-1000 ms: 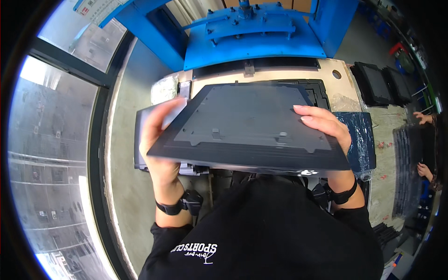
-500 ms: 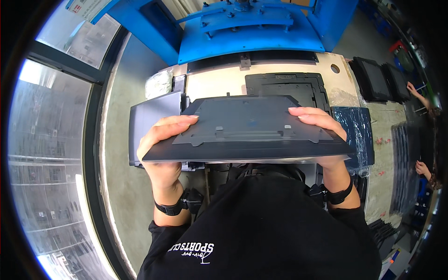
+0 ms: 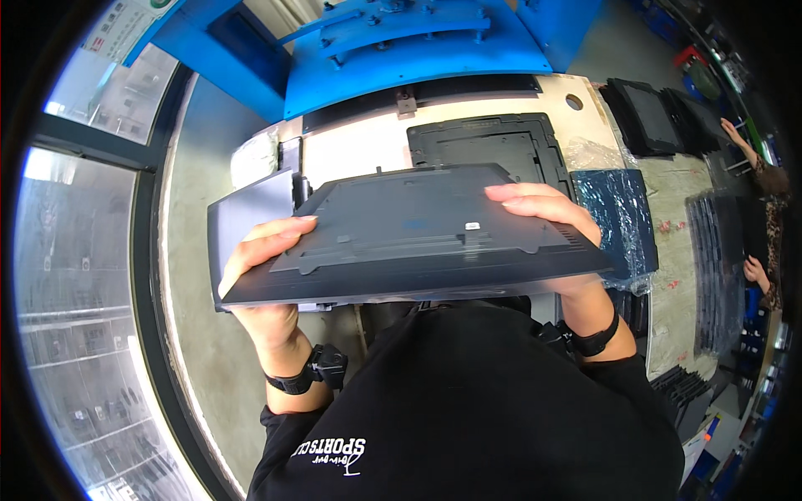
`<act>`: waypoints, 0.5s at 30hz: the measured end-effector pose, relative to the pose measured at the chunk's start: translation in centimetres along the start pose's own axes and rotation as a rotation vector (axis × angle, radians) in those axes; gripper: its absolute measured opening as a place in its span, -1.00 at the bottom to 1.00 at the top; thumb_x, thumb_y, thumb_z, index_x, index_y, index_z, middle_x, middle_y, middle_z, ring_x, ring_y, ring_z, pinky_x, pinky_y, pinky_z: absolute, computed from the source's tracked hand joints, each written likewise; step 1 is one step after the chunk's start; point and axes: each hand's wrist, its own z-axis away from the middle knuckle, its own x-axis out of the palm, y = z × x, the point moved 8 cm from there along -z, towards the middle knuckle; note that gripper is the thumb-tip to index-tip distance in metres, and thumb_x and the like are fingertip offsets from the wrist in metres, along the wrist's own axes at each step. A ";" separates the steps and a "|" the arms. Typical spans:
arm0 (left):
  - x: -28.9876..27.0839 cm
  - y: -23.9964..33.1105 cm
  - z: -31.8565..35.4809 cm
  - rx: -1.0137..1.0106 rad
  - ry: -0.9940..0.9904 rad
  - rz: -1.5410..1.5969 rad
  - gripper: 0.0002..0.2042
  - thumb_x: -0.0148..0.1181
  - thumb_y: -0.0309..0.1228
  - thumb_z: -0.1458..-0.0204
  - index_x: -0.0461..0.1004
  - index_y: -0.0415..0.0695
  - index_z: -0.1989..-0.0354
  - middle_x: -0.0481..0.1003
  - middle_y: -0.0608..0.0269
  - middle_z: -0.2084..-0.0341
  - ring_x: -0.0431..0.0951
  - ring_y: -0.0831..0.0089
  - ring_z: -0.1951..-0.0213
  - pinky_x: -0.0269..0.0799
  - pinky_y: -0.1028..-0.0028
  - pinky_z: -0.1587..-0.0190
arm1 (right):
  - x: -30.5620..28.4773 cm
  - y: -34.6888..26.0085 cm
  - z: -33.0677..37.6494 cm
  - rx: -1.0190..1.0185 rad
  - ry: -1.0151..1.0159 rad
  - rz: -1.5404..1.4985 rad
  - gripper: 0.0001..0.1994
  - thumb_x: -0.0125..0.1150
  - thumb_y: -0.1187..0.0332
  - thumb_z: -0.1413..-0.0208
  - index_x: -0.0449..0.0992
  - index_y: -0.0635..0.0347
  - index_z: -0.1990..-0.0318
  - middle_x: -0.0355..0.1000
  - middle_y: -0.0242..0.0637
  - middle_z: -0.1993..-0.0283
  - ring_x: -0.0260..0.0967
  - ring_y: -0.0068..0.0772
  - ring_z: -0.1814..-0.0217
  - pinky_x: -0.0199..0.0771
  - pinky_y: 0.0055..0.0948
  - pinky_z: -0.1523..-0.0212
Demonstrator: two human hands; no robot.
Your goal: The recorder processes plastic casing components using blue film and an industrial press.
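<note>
Held up in front of my body is a wide dark grey plastic panel (image 3: 393, 242), with a raised middle section, small clips and vent slots near its right end. My left hand (image 3: 266, 244) is closed round its left end, fingers on top and the palm below. At the opposite end, my right hand (image 3: 555, 209) grips in the same way, its fingers lying over the upper face. The thumbs and the panel's underside are hidden. Behind it, a black recessed tray-like frame (image 3: 484, 138) rests on the pale worktop (image 3: 355, 150), partly covered by the panel.
A blue press (image 3: 418, 54) stands at the back. Grey panels (image 3: 251, 209) lie on the left, near a clear plastic bag (image 3: 255, 159). To the right are a film-wrapped dark panel (image 3: 614, 221) and stacked black frames (image 3: 643, 117). Another person's hands (image 3: 756, 271) show at far right.
My view has shifted, so the press and worktop sit further left and tilted. Both hands still grip the panel, which appears further left with its left end lower.
</note>
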 end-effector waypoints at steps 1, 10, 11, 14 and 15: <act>0.0 0.1 0.0 0.010 -0.003 -0.023 -0.80 0.26 -0.47 0.06 0.46 -0.37 0.34 0.55 -0.18 0.33 0.58 0.14 0.25 0.47 0.35 0.15 | 0.0 -0.1 -0.1 -0.041 -0.054 -0.018 -0.60 0.37 0.46 0.17 0.49 0.34 0.09 0.47 -0.01 0.02 0.49 -0.17 0.04 0.47 -0.33 0.04; 7.5 4.8 -1.3 0.369 -0.235 -0.713 -0.81 0.17 -0.67 0.28 0.53 -0.24 0.40 0.57 0.06 0.37 0.59 0.27 0.33 0.52 0.46 0.33 | 3.3 -4.2 -2.2 0.009 -0.274 0.528 -0.55 0.38 0.44 0.16 0.50 0.17 0.00 0.42 -0.08 -0.02 0.53 -0.22 0.24 0.58 -0.40 0.30; 8.3 5.3 -1.4 0.363 -0.247 -0.713 -0.80 0.19 -0.68 0.29 0.55 -0.23 0.41 0.56 0.06 0.35 0.59 0.26 0.32 0.52 0.45 0.32 | 3.2 -4.0 -2.3 -0.030 -0.223 0.521 -0.58 0.31 0.52 0.16 0.51 0.18 0.03 0.44 -0.07 0.02 0.52 -0.19 0.20 0.57 -0.39 0.25; 6.1 5.6 -0.5 0.577 0.048 -0.689 -0.58 0.24 -0.69 0.24 0.48 -0.24 0.09 0.38 -0.10 0.00 0.51 0.17 0.14 0.50 0.37 0.20 | 0.9 -2.7 -1.9 -0.031 -0.032 0.424 -0.58 0.06 0.71 0.20 0.54 0.24 0.11 0.49 -0.04 0.10 0.51 -0.14 0.12 0.55 -0.38 0.13; 3.4 4.4 -0.5 0.378 0.270 -0.530 -0.59 0.26 -0.60 0.18 0.45 -0.24 0.05 0.33 -0.14 -0.05 0.50 0.17 0.10 0.48 0.32 0.13 | -0.2 -2.2 -1.5 0.028 0.025 0.302 -0.58 -0.04 0.74 0.19 0.54 0.28 0.12 0.49 0.00 0.09 0.51 -0.12 0.09 0.51 -0.39 0.06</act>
